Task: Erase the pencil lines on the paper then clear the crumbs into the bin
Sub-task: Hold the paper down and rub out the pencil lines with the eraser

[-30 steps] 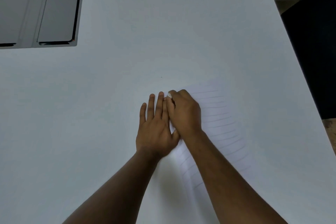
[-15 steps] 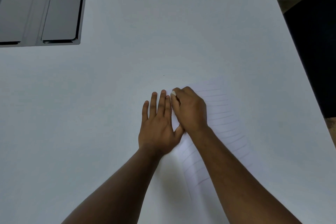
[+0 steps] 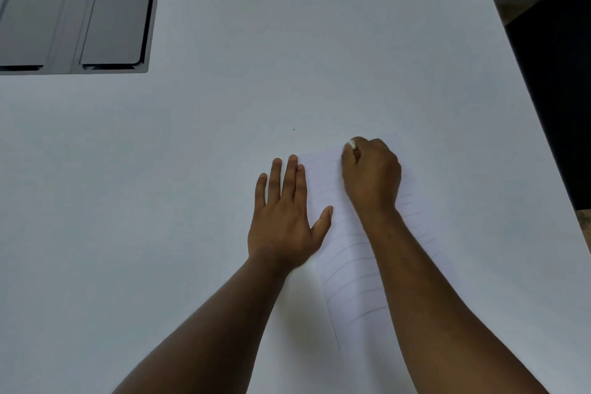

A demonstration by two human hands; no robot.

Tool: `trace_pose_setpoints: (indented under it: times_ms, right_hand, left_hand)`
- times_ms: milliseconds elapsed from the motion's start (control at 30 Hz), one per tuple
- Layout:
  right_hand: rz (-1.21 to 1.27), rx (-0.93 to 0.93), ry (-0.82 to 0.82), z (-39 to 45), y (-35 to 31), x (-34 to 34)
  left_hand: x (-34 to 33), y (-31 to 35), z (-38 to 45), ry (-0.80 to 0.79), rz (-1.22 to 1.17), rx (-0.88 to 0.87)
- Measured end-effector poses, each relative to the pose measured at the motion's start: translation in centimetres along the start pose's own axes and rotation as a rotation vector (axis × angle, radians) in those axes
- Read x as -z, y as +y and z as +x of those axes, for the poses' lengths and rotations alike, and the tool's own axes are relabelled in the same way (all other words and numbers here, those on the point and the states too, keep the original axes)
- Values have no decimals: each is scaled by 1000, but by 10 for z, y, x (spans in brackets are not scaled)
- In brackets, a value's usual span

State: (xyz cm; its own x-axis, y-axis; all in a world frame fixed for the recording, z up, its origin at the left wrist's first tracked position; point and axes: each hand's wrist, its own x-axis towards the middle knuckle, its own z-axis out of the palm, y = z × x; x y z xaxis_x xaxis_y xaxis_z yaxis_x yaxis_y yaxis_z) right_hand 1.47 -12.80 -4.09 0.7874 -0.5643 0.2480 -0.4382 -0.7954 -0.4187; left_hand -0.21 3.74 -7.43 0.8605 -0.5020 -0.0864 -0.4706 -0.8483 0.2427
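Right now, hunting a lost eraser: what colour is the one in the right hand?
White eraser, head view.

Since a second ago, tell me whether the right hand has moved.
Yes. The right hand with the eraser slid rightward along the paper's top, away from the flat left hand.

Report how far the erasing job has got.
Done: nothing clearly finished; faint pencil lines still cross most of the paper. In hand: the right hand rubs a white eraser at the sheet's far edge while the left hand lies flat, steadying it. Left: remaining lines, then crumbs; no bin is in view.
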Motion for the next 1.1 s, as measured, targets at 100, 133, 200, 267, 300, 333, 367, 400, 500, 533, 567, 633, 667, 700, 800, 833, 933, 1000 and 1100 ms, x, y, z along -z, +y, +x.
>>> trace_pose_setpoints:
  times_ms: [100, 133, 200, 267, 300, 333, 367, 400, 500, 533, 567, 633, 667, 700, 800, 833, 933, 1000, 1100]
  right_hand:
    - [79, 84, -53, -9, -12, -1]
    - [107, 130, -110, -15, -20, -5]
    - [145, 190, -219, -27, -29, -13]
    - [133, 214, -236, -27, -27, -18]
    - [100, 219, -210, -24, -24, -19]
    - [56, 210, -178, -19, -20, -19]
    - [12, 180, -147, -12, -16, -17]
    - [-15, 139, -123, -5, -13, -16]
    - [59, 108, -106, -4, -14, -14]
    - [88, 146, -133, -9, -18, -14]
    - [103, 188, -168, -17, -21, -15]
    - [88, 227, -204, -26, -21, -17]
    - [60, 212, -183, -23, -18, -17]
    - [23, 180, -141, -16, -13, -16]
    - [-51, 33, -41, 11, 17, -3]
    - [-43, -9, -21, 17, 27, 0]
    - [-15, 17, -12, 12, 36, 2]
    - [-36, 110, -34, 2, 37, -3]
    - [-89, 99, 9, 17, 56, 5]
  left_hand:
    - [1, 0, 0, 18, -1, -3]
    - [1, -1, 0, 24, -4, -11]
    - [1, -1, 0, 27, -17, -29]
    - [1, -1, 0, 20, -16, -28]
    - [0, -1, 0, 17, -6, -20]
    - [0, 0, 0, 13, 3, -12]
    - [0, 0, 1, 5, 6, -3]
    - [0, 0, 1, -1, 3, 6]
    - [1, 0, 1, -5, -14, 11]
    - [1, 0, 1, -5, -15, 5]
    - [1, 0, 1, 0, -15, -3]
    - [2, 0, 0, 9, -9, -14]
    - [2, 0, 0, 9, -4, -14]
    - [1, 0, 0, 7, -1, -11]
    - [1, 0, 1, 4, -10, 0]
    - [1, 0, 0, 3, -7, 0]
    - [1, -4, -4, 0, 0, -1]
    - [1, -7, -6, -6, 6, 5]
    - [3, -3, -3, -22, 8, 1]
